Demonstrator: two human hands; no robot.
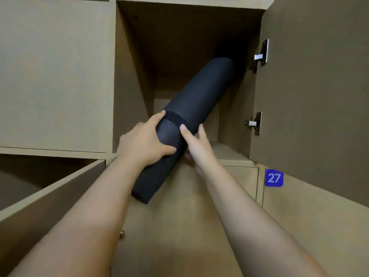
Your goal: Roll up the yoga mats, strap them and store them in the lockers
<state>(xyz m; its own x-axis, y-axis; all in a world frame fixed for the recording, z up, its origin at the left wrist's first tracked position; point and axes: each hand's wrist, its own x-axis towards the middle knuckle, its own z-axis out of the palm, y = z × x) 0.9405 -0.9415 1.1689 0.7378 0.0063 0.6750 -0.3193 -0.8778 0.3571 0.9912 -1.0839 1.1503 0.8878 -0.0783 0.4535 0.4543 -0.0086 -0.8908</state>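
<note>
Storing was the step in hand: you held the rolled yoga mat at its near third, left hand wrapped over the top, right hand cupping it from beneath, both clamped just behind the strap. Ahead of your grip, the far end had entered the open locker and angled toward its door-side wall. The next move likely called for pushing forward, straightening the roll, then releasing.
</note>
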